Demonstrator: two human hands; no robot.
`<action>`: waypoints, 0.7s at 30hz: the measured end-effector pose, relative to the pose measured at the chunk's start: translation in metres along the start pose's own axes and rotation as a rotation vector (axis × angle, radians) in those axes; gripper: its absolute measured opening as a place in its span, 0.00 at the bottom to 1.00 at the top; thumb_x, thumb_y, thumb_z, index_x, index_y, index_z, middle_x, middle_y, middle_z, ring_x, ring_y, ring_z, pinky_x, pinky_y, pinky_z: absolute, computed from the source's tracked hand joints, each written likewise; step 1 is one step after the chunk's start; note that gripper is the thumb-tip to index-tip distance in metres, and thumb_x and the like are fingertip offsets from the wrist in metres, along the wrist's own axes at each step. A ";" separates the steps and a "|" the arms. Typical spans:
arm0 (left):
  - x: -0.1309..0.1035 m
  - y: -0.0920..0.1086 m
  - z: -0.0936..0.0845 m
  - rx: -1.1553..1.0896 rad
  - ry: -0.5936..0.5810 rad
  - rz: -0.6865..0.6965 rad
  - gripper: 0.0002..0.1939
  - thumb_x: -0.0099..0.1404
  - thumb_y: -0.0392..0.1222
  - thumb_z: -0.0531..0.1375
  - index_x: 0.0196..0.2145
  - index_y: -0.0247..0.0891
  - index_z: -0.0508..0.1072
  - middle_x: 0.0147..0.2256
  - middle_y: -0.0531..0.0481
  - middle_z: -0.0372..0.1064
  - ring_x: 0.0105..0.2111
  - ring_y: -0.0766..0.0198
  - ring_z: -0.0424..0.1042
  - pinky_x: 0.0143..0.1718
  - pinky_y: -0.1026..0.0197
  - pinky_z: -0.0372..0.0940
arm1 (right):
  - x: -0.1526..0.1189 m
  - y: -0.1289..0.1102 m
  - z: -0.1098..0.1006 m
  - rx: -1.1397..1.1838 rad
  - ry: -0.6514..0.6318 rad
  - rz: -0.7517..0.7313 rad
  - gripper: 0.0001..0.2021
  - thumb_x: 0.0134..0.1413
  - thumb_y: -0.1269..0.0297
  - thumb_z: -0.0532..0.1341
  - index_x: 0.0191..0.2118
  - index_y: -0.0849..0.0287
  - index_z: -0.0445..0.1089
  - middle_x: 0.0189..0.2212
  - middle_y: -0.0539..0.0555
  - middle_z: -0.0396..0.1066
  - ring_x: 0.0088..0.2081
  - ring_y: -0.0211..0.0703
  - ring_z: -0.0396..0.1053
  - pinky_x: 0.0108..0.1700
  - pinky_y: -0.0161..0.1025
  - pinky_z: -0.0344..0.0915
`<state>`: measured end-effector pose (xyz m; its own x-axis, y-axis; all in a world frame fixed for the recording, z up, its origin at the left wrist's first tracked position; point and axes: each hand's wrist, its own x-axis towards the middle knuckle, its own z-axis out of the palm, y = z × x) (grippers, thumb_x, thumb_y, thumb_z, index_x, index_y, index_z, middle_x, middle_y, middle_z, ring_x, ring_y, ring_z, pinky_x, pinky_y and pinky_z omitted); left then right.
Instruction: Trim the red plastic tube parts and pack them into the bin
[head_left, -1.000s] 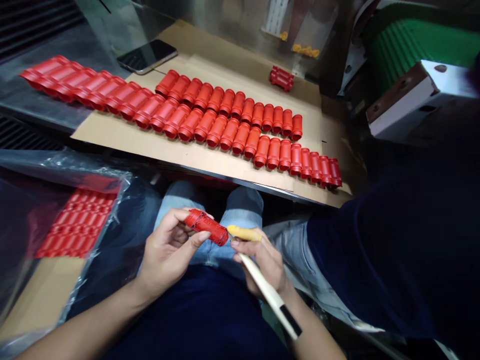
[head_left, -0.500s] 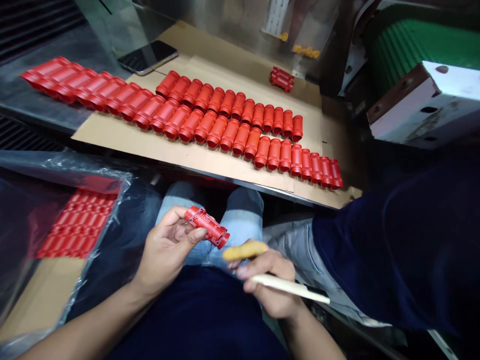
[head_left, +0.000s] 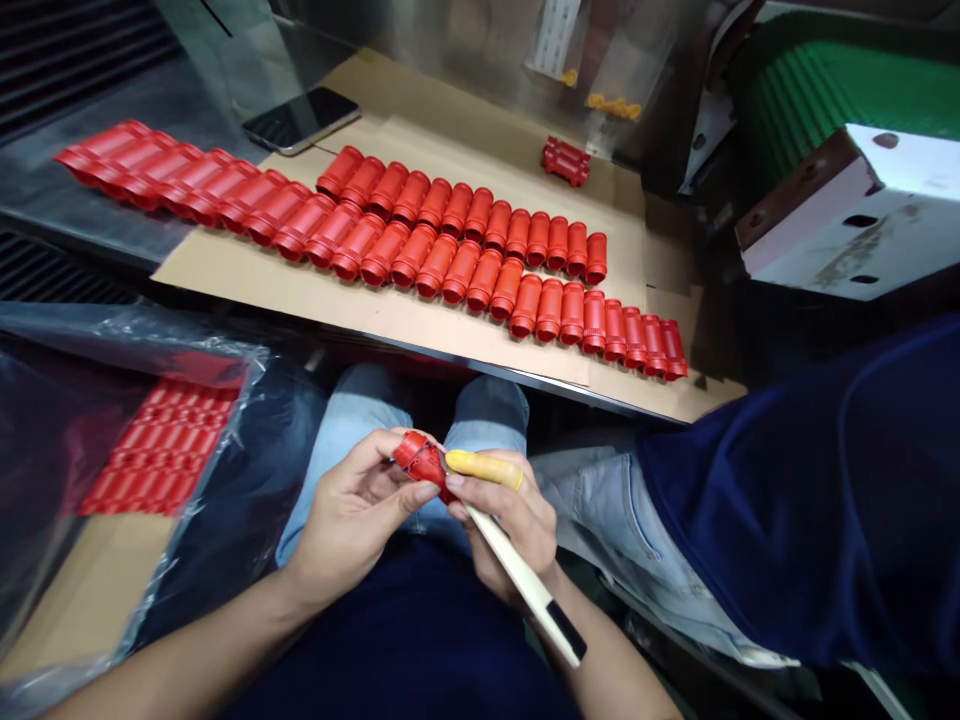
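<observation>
Between the thumb and fingers of the left hand (head_left: 345, 515), a red part (head_left: 420, 458) is pinched above the legs (head_left: 491, 415), its right end at the fingers of the right hand (head_left: 517, 520), which grip a cream-handled tool (head_left: 519, 572). Leftward, a plastic-lined container (head_left: 156, 585) holds ranked red pieces (head_left: 169, 440); at the table's (head_left: 105, 222) far side, a clear bag (head_left: 634, 60) holds yellow bits (head_left: 613, 104).

The table (head_left: 45, 195) bears cardboard (head_left: 360, 308), a phone (head_left: 304, 122) and 2 red-tube rows (head_left: 415, 255).

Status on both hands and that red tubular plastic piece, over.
Left hand gripping the piece; right hand at its end, holding slim cream tool with black band, tip unclear. Nothing visibly in the way.
</observation>
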<state>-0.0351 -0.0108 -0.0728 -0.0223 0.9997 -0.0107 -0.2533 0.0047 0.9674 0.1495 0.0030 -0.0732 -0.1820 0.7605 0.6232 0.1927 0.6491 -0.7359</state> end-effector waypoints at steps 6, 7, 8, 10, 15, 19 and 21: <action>0.002 0.001 0.002 -0.003 0.005 0.007 0.08 0.67 0.32 0.73 0.42 0.42 0.83 0.42 0.47 0.78 0.42 0.60 0.79 0.45 0.63 0.77 | 0.000 -0.002 -0.001 -0.021 0.004 0.001 0.17 0.71 0.73 0.66 0.61 0.53 0.78 0.50 0.59 0.82 0.50 0.54 0.80 0.50 0.52 0.83; 0.002 0.001 0.002 0.000 0.003 0.016 0.08 0.67 0.32 0.73 0.42 0.42 0.83 0.42 0.47 0.78 0.42 0.60 0.79 0.45 0.64 0.77 | 0.000 -0.002 -0.001 -0.017 0.002 0.002 0.17 0.71 0.73 0.66 0.61 0.53 0.78 0.50 0.59 0.82 0.50 0.54 0.80 0.50 0.52 0.83; 0.003 0.001 0.002 0.003 0.001 0.023 0.08 0.68 0.32 0.73 0.42 0.42 0.83 0.42 0.47 0.78 0.42 0.61 0.79 0.45 0.64 0.77 | 0.000 -0.002 0.000 -0.012 -0.001 0.005 0.17 0.70 0.73 0.66 0.61 0.54 0.78 0.50 0.60 0.82 0.50 0.54 0.80 0.50 0.52 0.83; 0.003 0.001 0.002 0.009 0.000 0.031 0.09 0.68 0.32 0.73 0.42 0.43 0.83 0.42 0.47 0.78 0.42 0.61 0.79 0.45 0.64 0.77 | 0.000 -0.003 0.001 -0.007 -0.003 0.011 0.18 0.70 0.74 0.66 0.61 0.54 0.77 0.50 0.60 0.82 0.51 0.54 0.80 0.50 0.52 0.83; 0.001 0.000 0.002 0.019 0.047 0.039 0.08 0.67 0.32 0.73 0.42 0.42 0.82 0.42 0.48 0.78 0.42 0.61 0.80 0.44 0.64 0.77 | -0.003 -0.006 0.003 -0.029 0.027 0.020 0.18 0.69 0.77 0.65 0.59 0.56 0.78 0.50 0.62 0.81 0.53 0.56 0.80 0.52 0.52 0.83; 0.001 0.001 0.003 0.024 0.058 0.031 0.08 0.66 0.34 0.74 0.41 0.41 0.82 0.41 0.47 0.79 0.41 0.59 0.81 0.43 0.63 0.78 | -0.004 -0.008 -0.002 0.032 0.008 0.101 0.13 0.73 0.71 0.64 0.58 0.55 0.77 0.50 0.61 0.82 0.53 0.56 0.80 0.53 0.55 0.83; 0.002 0.002 0.003 0.025 0.056 0.026 0.07 0.66 0.35 0.74 0.41 0.40 0.82 0.41 0.47 0.79 0.40 0.59 0.81 0.42 0.62 0.78 | -0.004 -0.008 -0.005 0.058 -0.010 0.130 0.12 0.74 0.68 0.64 0.58 0.54 0.77 0.50 0.60 0.82 0.53 0.55 0.80 0.53 0.55 0.82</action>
<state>-0.0328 -0.0085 -0.0704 -0.0830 0.9966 0.0014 -0.2278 -0.0203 0.9735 0.1533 -0.0049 -0.0684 -0.1688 0.8377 0.5195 0.1588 0.5433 -0.8244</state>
